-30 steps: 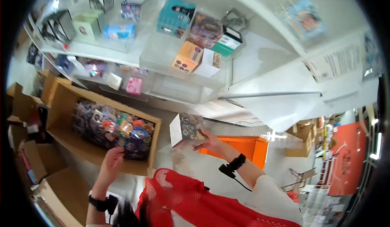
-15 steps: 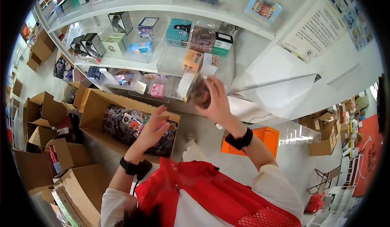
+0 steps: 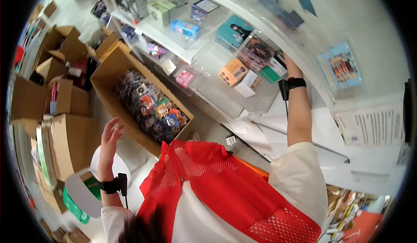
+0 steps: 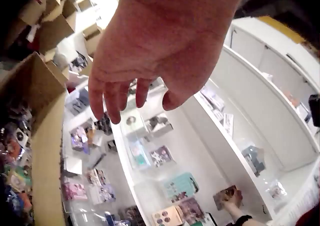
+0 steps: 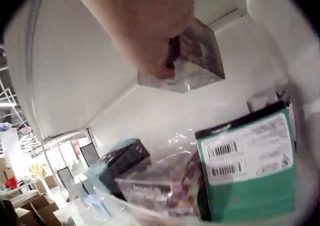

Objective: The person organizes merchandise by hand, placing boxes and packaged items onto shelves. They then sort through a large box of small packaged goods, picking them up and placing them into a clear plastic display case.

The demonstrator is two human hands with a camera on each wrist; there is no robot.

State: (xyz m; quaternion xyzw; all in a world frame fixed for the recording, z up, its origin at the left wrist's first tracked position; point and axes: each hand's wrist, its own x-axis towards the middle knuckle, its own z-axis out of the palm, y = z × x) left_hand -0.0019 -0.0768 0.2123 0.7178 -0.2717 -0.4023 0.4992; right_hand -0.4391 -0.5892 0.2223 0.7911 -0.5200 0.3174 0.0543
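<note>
My right hand [image 5: 145, 36] reaches deep into the shelf bay and grips a small brown printed box [image 5: 205, 48], raised near the back wall. In the head view the shelf above hides most of that hand. The left wrist view shows the same box [image 4: 221, 197] from a distance. Below the hand stand a green-and-white barcoded box [image 5: 250, 171] and a plastic-wrapped box [image 5: 160, 191]; a teal box [image 3: 233, 32] is further left. My left hand [image 3: 110, 141] hovers beside the large carton [image 3: 104, 71], its fingers loosely spread and holding nothing.
Inside the carton lie several wrapped badges [image 3: 150, 108]. An orange box [image 3: 233, 71] and a white box [image 3: 249, 83] stand at the shelf's front. More cardboard boxes [image 3: 74, 145] fill the left side, near a white stool [image 3: 82, 195]. A shelf edge [image 3: 299, 71] runs above my right arm.
My right hand has lifted the printed box from beside the carton up into the shelf bay. My left hand came up over the carton, then drew back to its left. The head view has turned.
</note>
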